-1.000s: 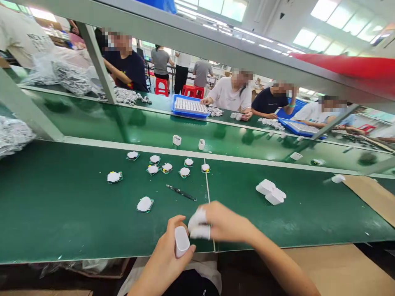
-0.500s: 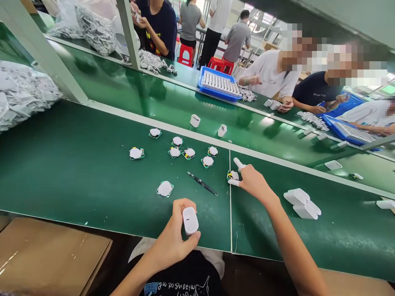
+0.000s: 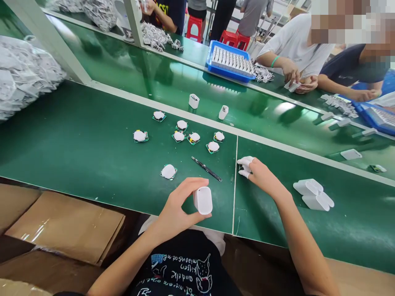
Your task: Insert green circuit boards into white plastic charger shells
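My left hand [image 3: 179,205] is closed round a white charger shell [image 3: 203,200], held just above the near edge of the green table [image 3: 77,156]. My right hand [image 3: 257,174], with white finger cots on the fingertips, pinches a small part on the table right of the seam; what it holds is mostly hidden. Several small circuit boards with white caps [image 3: 194,137] lie spread beyond my hands, one board [image 3: 168,171] nearer. A thin black tool [image 3: 206,169] lies between the hands. Two white shells [image 3: 313,194] lie to the right.
Two white shells [image 3: 194,100] stand on the shiny conveyor belt [image 3: 129,78] behind. A blue tray [image 3: 230,63] and other workers sit across it. A bag of white parts [image 3: 21,78] lies at the left. Cardboard sheets [image 3: 68,226] lie below the table edge.
My right hand has closed on the small board it reached for and drawn it slightly nearer. My left hand has lifted the white shell a little. The camera has tilted down.
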### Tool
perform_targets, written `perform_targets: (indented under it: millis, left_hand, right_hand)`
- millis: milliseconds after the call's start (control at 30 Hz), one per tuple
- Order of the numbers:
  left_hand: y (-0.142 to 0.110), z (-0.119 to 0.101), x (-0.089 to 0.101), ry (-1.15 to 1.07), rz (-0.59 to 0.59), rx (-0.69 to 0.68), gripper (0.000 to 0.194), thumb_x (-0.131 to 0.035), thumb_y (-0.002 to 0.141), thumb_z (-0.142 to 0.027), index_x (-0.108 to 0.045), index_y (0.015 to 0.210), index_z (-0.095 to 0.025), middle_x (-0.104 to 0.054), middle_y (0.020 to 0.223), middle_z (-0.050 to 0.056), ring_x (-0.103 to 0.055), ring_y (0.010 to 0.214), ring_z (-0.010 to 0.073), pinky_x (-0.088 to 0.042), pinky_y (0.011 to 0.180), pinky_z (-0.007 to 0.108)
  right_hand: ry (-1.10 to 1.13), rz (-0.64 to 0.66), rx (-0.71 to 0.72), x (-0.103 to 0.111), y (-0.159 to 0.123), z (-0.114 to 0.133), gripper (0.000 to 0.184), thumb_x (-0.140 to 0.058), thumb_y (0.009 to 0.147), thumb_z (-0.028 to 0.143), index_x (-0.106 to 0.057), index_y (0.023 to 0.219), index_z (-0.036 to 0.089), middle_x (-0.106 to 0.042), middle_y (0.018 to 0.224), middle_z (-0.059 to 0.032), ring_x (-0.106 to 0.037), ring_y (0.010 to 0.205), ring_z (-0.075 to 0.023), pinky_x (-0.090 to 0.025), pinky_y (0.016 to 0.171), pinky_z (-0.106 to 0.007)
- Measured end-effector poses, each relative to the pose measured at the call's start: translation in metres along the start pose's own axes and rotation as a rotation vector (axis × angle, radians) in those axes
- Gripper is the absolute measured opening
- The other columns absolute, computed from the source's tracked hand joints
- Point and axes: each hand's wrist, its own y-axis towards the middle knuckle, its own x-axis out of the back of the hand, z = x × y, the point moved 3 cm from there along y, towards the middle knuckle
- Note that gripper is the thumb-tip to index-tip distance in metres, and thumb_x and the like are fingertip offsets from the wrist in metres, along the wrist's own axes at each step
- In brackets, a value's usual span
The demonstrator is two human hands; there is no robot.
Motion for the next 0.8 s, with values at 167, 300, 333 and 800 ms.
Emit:
perform_targets:
  millis: [167, 300, 333, 800]
  left_hand:
    - [0.001, -0.015, 0.005, -0.001, -0.028, -0.147, 0.056, -0.075, 0.080, -0.018, -0.055, 0.131, -0.031, -0.064, 0.128, 0.008, -0.063, 0.115, 0.0202, -0.058, 0.089, 0.034]
    - [0.000, -0.023, 0.006, -0.074, -0.016, -0.068, 0.060, -0.076, 0.078, -0.015, -0.053, 0.131, -0.031, -0.064, 0.130, 0.005, -0.064, 0.116, 0.0159, -0.056, 0.091, 0.026]
    - [0.000, -0.024, 0.004, -0.084, -0.018, -0.050, 0.058, -0.077, 0.077, -0.016, -0.054, 0.128, -0.030, -0.064, 0.127, 0.005, -0.064, 0.115, 0.0155, -0.056, 0.093, 0.026]
    - [-0.037, -0.016, -0.048, -0.005, 0.296, -0.041, 0.059, -0.048, 0.097, -0.048, -0.033, 0.148, -0.020, -0.054, 0.142, 0.018, -0.056, 0.129, 0.0276, -0.053, 0.104, 0.043]
  right_hand:
    - [0.369, -0.216, -0.013, -0.002, -0.017, 0.025, 0.023, -0.059, 0.081, 0.033, -0.065, 0.100, 0.022, -0.068, 0.091, -0.0054, -0.065, 0.084, -0.0237, -0.055, 0.084, -0.046]
    - [0.863, -0.478, 0.026, -0.003, -0.066, 0.084, 0.025, -0.066, 0.087, 0.035, -0.064, 0.112, 0.032, -0.068, 0.116, -0.0040, -0.065, 0.107, -0.0249, -0.056, 0.088, -0.044]
    - [1.008, -0.529, 0.053, -0.004, -0.078, 0.101, 0.026, -0.071, 0.086, 0.033, -0.065, 0.111, 0.035, -0.068, 0.116, -0.0028, -0.064, 0.109, -0.0259, -0.056, 0.090, -0.046]
    - [1.444, -0.818, -0.170, -0.048, -0.091, 0.147, 0.030, -0.064, 0.087, 0.019, -0.065, 0.109, 0.040, -0.065, 0.119, 0.0031, -0.061, 0.114, -0.0195, -0.053, 0.097, -0.040]
